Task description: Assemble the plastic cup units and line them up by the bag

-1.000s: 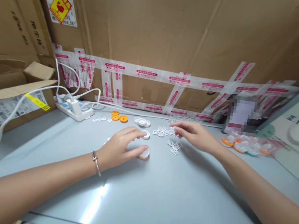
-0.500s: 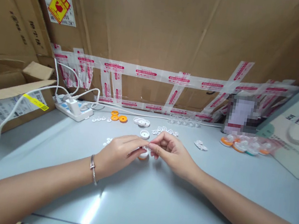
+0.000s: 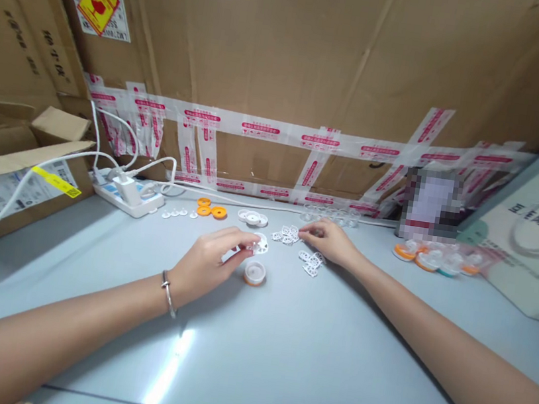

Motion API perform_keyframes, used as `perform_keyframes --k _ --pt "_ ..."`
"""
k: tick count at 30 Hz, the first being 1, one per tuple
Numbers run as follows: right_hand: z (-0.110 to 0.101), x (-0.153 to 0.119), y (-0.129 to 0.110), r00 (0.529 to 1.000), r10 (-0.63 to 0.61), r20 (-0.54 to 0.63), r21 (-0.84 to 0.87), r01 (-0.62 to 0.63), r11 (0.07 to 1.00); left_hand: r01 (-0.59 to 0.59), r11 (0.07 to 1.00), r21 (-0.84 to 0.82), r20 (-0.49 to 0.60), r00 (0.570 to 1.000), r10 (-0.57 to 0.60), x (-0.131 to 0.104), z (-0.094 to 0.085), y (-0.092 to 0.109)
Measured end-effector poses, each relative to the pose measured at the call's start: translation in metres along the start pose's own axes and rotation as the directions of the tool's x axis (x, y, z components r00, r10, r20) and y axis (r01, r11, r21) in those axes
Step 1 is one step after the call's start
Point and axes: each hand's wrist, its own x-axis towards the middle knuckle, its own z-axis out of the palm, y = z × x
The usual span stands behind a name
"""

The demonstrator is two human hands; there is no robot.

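My left hand is closed in a pinch on a small clear-white plastic piece, partly hidden by the fingertips. Right at those fingertips shows a white disc-like part with dark gaps; whether it is held or lies behind is unclear. Just below stands a round container with a white top and an orange base. My right hand is closed, its fingertips at the edge of a group of white openwork pieces; what they pinch is hidden. Under its wrist lies a second group of openwork pieces.
Orange rings, white caps and small white pegs lie further back. Clear domes line the back. Capped orange and teal pieces sit at right by a paper bag. A power strip and carton stand left.
My hands have parted. The right moved right and back to the openwork pieces; the left stayed near the container, which is now uncovered. The right-hand openwork group lies closer to the middle.
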Motion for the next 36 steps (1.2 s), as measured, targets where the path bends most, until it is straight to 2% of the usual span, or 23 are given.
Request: perform_keyframes --k 4,10,15,18,20,22,23,25,30,33,36 --pt "0.002 -0.003 -0.006 1.000 0.023 0.017 -0.004 -0.023 1.000 0.003 1.000 -0.013 -0.038 0.999 -0.003 0.001 -0.001 0.000" --pt "-0.007 -0.006 -0.008 0.999 0.049 0.019 -0.030 -0.049 0.998 -0.004 1.000 -0.012 -0.069 0.998 0.003 0.002 -0.002 0.002" --pt "-0.011 -0.007 -0.007 0.992 0.072 0.099 -0.013 -0.071 0.997 0.000 1.000 -0.017 -0.063 0.998 -0.001 0.001 -0.002 0.003" --pt "-0.013 -0.008 -0.011 0.995 0.086 0.058 -0.017 -0.085 0.996 -0.007 1.000 -0.006 -0.070 0.998 0.007 0.001 -0.004 0.004" --pt "-0.015 -0.012 -0.020 0.994 0.101 0.034 0.102 -0.104 0.989 -0.045 0.999 0.008 -0.075 0.996 0.045 0.001 -0.005 0.004" --pt "-0.015 -0.018 -0.035 0.991 0.111 0.075 0.381 -0.132 0.915 -0.121 0.992 0.019 -0.072 0.990 0.122 0.001 -0.006 0.005" --pt "-0.014 -0.023 -0.044 0.987 0.100 0.123 0.530 -0.151 0.835 -0.172 0.985 0.029 -0.072 0.982 0.174 0.001 -0.007 0.005" --pt "-0.012 -0.034 -0.063 0.975 0.060 0.216 0.697 -0.197 0.689 -0.270 0.961 0.064 -0.063 0.960 0.273 -0.001 -0.007 0.007" --pt "-0.008 -0.055 -0.097 0.933 0.006 0.361 0.796 -0.311 0.520 -0.386 0.907 0.169 0.006 0.920 0.391 -0.003 -0.007 0.010" --pt "-0.009 -0.059 -0.101 0.925 -0.020 0.378 0.834 -0.331 0.441 -0.393 0.896 0.208 -0.002 0.915 0.402 0.000 -0.008 0.010" --pt "-0.009 -0.059 -0.098 0.920 -0.042 0.389 0.844 -0.338 0.416 -0.388 0.893 0.229 -0.013 0.916 0.401 0.002 -0.009 0.008"
